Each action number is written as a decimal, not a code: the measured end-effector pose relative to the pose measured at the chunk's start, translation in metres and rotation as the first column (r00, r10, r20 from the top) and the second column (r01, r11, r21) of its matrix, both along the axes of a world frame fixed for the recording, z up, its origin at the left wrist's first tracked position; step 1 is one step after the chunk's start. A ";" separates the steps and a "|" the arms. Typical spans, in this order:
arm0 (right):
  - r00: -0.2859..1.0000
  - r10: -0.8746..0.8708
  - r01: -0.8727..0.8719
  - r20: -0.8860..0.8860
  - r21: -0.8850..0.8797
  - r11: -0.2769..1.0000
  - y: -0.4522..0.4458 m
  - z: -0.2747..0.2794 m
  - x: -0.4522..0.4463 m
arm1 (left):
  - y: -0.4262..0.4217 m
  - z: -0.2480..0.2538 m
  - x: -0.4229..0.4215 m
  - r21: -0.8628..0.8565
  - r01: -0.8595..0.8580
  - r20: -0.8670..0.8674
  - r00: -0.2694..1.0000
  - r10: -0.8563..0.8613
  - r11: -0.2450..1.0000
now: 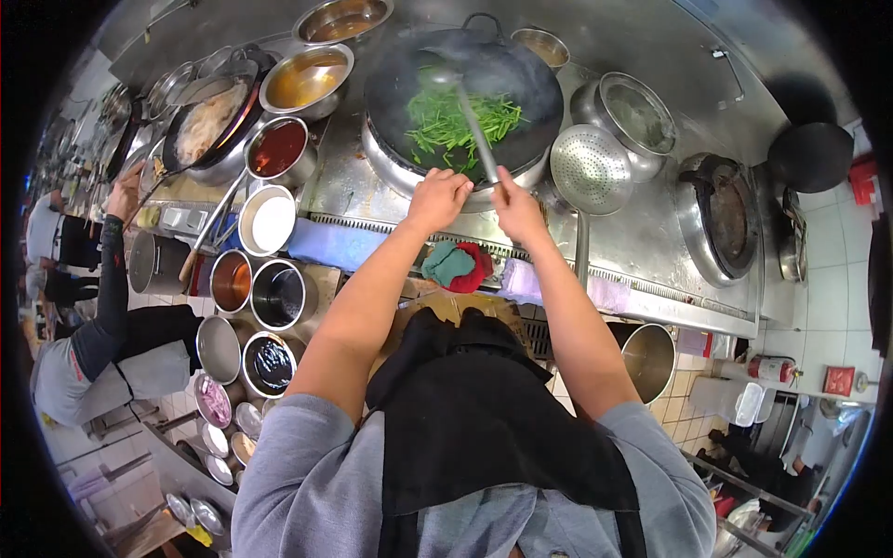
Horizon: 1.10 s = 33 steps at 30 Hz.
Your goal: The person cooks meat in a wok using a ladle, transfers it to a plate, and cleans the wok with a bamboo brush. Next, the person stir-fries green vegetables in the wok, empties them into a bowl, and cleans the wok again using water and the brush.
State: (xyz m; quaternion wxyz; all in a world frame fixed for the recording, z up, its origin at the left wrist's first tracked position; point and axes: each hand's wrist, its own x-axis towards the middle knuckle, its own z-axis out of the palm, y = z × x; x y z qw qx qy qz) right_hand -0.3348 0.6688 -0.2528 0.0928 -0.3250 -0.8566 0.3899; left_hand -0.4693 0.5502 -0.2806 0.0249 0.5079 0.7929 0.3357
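Note:
A large dark wok [395, 88] sits on the round burner ring, steaming, with green stir-fry vegetables [465, 121] spread across its bottom. My left hand [439, 199] is closed at the wok's near edge; the handle under the fingers is mostly hidden. In my right hand [517, 206] is the long handle of a ladle [476, 130], fingers wrapped round it. The ladle's bowl rests toward the far left of the greens, blurred by steam. Below my hands, on the front edge, lie bunched green and red cloths [458, 266].
A perforated strainer [592, 169] and a metal pot [637, 113] stand right of the wok, with another wok [721, 219] farther right. Leftward are bowls of red sauce [279, 149], yellow liquid [307, 79] and white contents [273, 221]. A co-worker [102, 335] works at far left.

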 end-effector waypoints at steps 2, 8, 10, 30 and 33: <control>0.995 0.094 -0.094 -0.014 0.032 0.995 -0.018 0.024 0.011 | 0.000 0.001 0.001 -0.025 -0.008 0.010 1.000 0.008 1.000; 0.983 0.142 -0.107 0.119 -0.263 0.959 -0.006 0.078 0.127 | 0.000 0.005 0.006 -0.079 -0.092 -0.100 0.991 0.084 0.993; 0.985 0.128 -0.101 0.117 -0.212 0.972 -0.002 0.083 0.131 | -0.001 0.005 0.005 -0.067 -0.074 -0.154 0.986 0.063 0.995; 0.913 0.141 -0.160 0.383 0.018 0.987 -0.033 0.274 0.242 | -0.057 0.107 0.075 -0.165 0.301 0.023 0.953 -0.302 0.939; 0.896 0.159 -0.196 0.414 0.048 0.979 -0.035 0.282 0.227 | -0.039 0.125 0.059 0.004 0.290 -0.150 0.946 -0.286 0.957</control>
